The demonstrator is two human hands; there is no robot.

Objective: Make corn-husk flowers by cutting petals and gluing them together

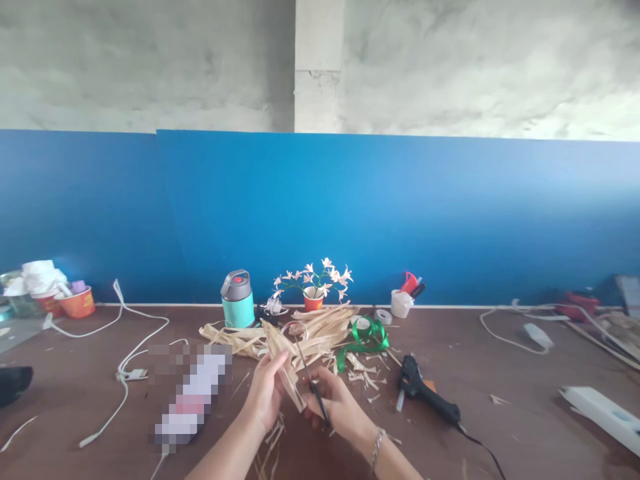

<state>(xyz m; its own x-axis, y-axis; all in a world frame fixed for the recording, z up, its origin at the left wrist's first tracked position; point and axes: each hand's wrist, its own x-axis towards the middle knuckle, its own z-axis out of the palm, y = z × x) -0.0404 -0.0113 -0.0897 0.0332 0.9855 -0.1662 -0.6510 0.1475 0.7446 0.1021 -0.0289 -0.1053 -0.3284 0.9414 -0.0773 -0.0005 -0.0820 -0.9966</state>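
My left hand (269,387) pinches a dried corn husk strip (286,363), pale tan and creased, above the table. In my right hand (334,403) is a pair of scissors (313,387) with black handles, its blades pointing up and away beside the husk's right edge. I cannot tell whether the blades touch the husk. A pile of corn husks (330,330) lies just beyond both hands. Green ribbon (370,337) rests on the pile's right side. Husk scraps (367,373) are scattered near my right hand.
Behind the pile stand a red cup of pale artificial flowers (313,301) and a turquoise flask (238,303). To the right lie a black glue gun (427,390) and a white cup with tools (401,303). A blurred-out phone-like object (195,393) and white cables (123,347) are left.
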